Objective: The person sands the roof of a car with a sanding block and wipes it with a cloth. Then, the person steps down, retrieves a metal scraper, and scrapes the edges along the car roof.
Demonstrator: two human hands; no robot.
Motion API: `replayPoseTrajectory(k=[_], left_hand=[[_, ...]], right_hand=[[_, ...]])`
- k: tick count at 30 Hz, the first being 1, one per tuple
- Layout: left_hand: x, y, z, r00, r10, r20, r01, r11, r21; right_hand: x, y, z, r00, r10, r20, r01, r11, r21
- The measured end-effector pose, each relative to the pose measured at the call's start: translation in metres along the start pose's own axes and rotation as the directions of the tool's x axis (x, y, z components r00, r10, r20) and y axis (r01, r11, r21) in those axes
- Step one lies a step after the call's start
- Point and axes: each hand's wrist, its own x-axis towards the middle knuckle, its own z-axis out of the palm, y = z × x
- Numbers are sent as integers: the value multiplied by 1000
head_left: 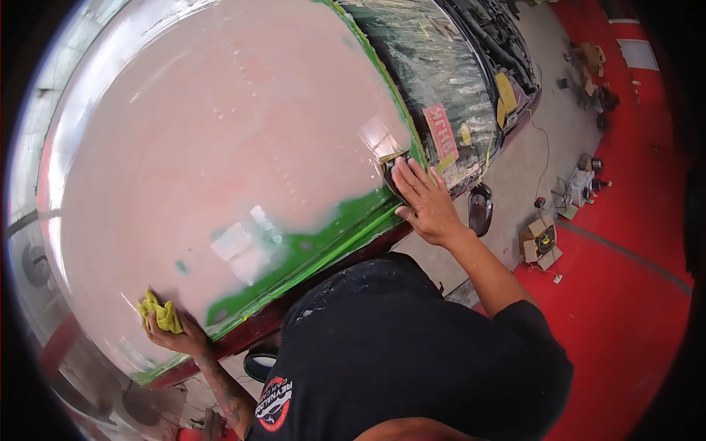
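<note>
My right hand is pressed over a dark sanding block with a sheet of abrasive around it. The block lies on the pinkish primed car roof, at its edge near the windshield. At the lower left, my left hand grips a crumpled yellow cloth against the roof surface. Green patches show through the primer along the near side. The palm hides part of the block.
A dusty windshield with a red sticker and an exposed engine bay lie at the upper right. A side mirror sticks out near my right forearm. On the floor stand an open cardboard box and a cable.
</note>
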Motion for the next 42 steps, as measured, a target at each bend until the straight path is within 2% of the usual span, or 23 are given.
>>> replayPoseTrajectory(k=[2, 4, 7, 11, 15, 17, 21, 23, 26, 28, 30, 33, 37, 39, 42], left_hand=[[2, 1, -2, 1000, 27, 12, -27, 999, 23], [4, 2, -3, 998, 58, -2, -57, 997, 49], [6, 7, -2, 996, 84, -19, -83, 994, 64], [8, 11, -2, 999, 44, -2, -44, 998, 46], [8, 13, -4, 997, 76, -8, -76, 997, 33], [7, 13, -3, 997, 74, -8, -74, 997, 15], [7, 7, -4, 997, 76, 11, -77, 996, 48], [7, 6, -2, 998, 54, 15, -55, 997, 53], [7, 4, -3, 996, 86, 22, -87, 995, 48], [7, 3, -2, 996, 90, 21, -91, 995, 50], [5, 1, -4, 995, 96, 18, -97, 994, 49], [6, 0, -3, 996, 87, 6, -87, 996, 29], [8, 4, -4, 998, 47, 29, -47, 999, -4], [4, -2, -1, 999, 24, 30, -24, 1000, 2], [3, -8, -1, 999, 35, 41, -34, 999, -21]], right_hand=[[-4, 5, 0, 1000, -26, 1, 26, 990, -142], [18, 14, -1, 998, -26, -52, 21, 995, -100], [22, 26, 3, 990, -97, -98, 93, 995, -46], [-22, 27, 5, 997, -79, -6, 78, 995, -55], [40, 39, -4, 982, -165, -95, 160, 985, -60], [78, 43, -9, 961, -212, -177, 192, 973, -124], [43, 40, -7, 965, -212, -153, 196, 974, -112], [13, 33, -3, 981, -161, -104, 157, 986, -46], [33, 40, -6, 977, -189, -104, 183, 981, -59], [80, 46, -14, 976, -195, -93, 187, 979, -83], [131, 55, -13, 929, -285, -238, 251, 954, -161], [153, 60, -15, 930, -293, -224, 265, 953, -146], [74, 47, -15, 952, -266, -151, 262, 964, -43], [43, 45, -8, 977, -183, -106, 194, 975, 104], [76, 45, -18, 977, -197, -75, 201, 979, 38]])
